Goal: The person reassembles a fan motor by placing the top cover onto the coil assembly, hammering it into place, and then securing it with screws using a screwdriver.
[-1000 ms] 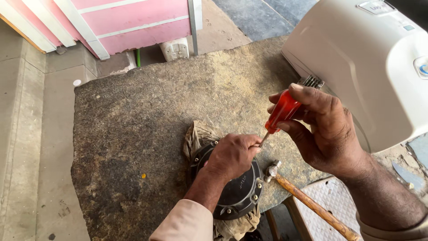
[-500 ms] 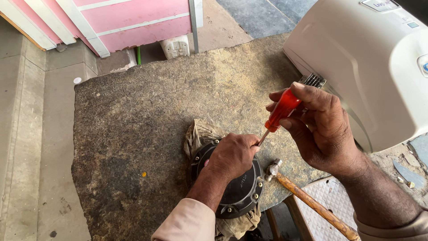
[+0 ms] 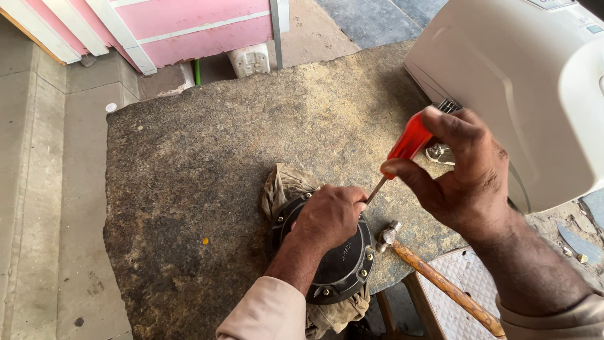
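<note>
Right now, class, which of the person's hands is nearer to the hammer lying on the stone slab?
Left. The left hand rests on the round black part beside the hammer; the right hand holds the red screwdriver above it.

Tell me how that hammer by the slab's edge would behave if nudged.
The hammer probably feels head-heavy, given its small metal head on a long wooden handle. Its round handle juts past the stone slab, so a push might roll or tip it off.

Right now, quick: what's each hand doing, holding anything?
Left hand: pressed down on the round black part, nothing gripped.
Right hand: closed around the red-handled screwdriver.
</note>
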